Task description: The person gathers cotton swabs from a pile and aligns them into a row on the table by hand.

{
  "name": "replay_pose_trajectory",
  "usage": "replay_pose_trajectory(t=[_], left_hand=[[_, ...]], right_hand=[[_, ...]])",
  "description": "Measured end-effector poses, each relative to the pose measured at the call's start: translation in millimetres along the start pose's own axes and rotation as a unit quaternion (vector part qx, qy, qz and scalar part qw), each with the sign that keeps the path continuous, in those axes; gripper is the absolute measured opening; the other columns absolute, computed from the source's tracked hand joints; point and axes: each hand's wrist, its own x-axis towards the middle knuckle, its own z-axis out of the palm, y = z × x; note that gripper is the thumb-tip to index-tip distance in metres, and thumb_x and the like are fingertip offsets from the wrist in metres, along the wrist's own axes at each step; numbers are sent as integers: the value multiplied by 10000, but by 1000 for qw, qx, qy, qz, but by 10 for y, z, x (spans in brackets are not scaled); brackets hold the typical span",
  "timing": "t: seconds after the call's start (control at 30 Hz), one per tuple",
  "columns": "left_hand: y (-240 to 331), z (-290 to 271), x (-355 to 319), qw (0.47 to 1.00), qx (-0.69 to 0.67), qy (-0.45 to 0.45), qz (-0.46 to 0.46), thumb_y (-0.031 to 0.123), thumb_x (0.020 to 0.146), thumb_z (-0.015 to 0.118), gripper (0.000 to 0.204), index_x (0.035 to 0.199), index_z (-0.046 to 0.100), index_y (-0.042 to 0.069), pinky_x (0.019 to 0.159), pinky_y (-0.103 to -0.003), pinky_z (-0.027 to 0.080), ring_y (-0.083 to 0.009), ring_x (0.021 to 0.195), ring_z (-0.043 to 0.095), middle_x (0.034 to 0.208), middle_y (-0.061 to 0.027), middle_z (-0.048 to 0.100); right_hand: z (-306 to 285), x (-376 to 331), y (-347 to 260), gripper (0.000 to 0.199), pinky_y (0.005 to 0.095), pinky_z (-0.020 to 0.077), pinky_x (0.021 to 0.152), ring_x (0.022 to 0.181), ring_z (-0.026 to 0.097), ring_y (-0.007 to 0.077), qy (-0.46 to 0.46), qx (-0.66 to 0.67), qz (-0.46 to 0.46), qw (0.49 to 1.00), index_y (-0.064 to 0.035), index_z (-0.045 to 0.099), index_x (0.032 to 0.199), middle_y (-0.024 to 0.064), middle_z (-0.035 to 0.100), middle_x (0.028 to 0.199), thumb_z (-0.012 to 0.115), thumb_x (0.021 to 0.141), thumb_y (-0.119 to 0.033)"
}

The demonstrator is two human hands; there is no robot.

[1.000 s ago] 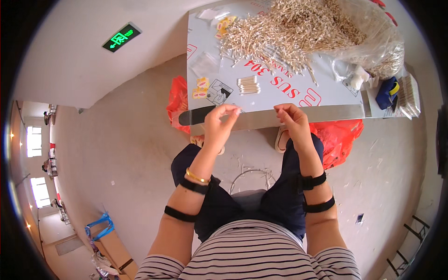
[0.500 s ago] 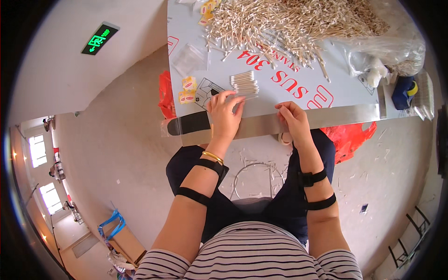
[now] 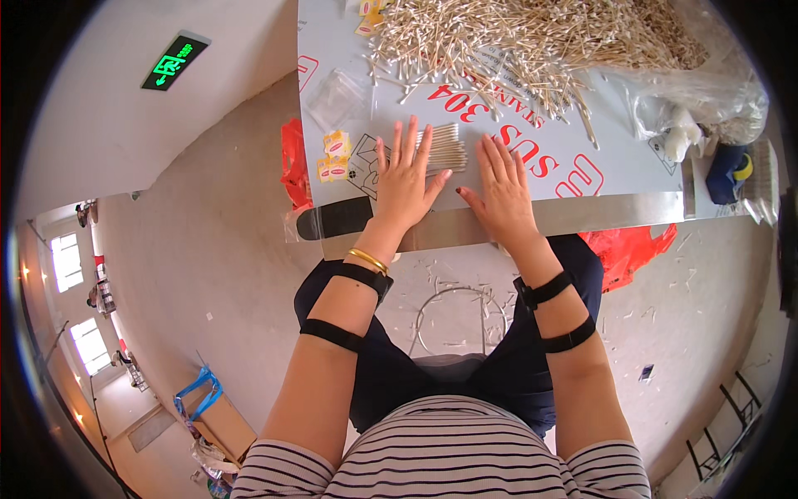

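Observation:
A small stack of cotton swabs, lined up side by side, lies on the film-covered metal table. My left hand rests at the stack's left side, fingers stretched and spread, its fingertips close to the swab ends. On the other side my right hand lies flat with its fingers out, a small gap from the swabs. Both palms face down and neither hand holds anything. Farther back spreads a big heap of loose cotton swabs.
Yellow-and-white paper labels and clear plastic bags lie at the left. A black pad sits by the front edge. Far right are a crumpled clear bag and a blue tape dispenser. Red bags hang below the table.
My right hand has moved forward and opened out flat beside the swab stack. The left fingers have straightened and spread. The swabs in the stack sit slightly turned and more level.

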Motion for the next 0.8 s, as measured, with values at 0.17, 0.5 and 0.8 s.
replay_pose_trajectory(t=[0.17, 0.5, 0.8], left_hand=[[-34, 81, -74, 999, 34, -23, 16, 514, 1044, 513, 796, 1650, 280, 54, 1272, -623, 115, -381, 1596, 204, 1728, -163, 228], [-64, 105, -71, 1000, 0, -13, 3, 465, 1043, 537, 758, 1640, 306, 59, 1264, -635, 140, -359, 1584, 254, 1720, -133, 255], [-32, 86, -83, 1000, 13, -19, 10, 475, 1039, 543, 720, 1656, 317, 180, 1254, -659, 138, -338, 1575, 278, 1729, -84, 249]], right_hand=[[98, 60, 10, 836, 526, 212, 1278, 1576, 270, 299, -11, -44, -8, 999, 7, 356, 1597, 133, 320, 1687, 612, 995, -515], [132, 100, -4, 813, 535, 185, 1287, 1570, 281, 302, -12, -26, -4, 1000, -3, 343, 1602, 135, 341, 1674, 610, 1005, -485], [62, 120, -22, 735, 522, 211, 1281, 1541, 329, 318, 0, 16, -3, 1000, -18, 403, 1570, 144, 403, 1628, 654, 988, -391]])
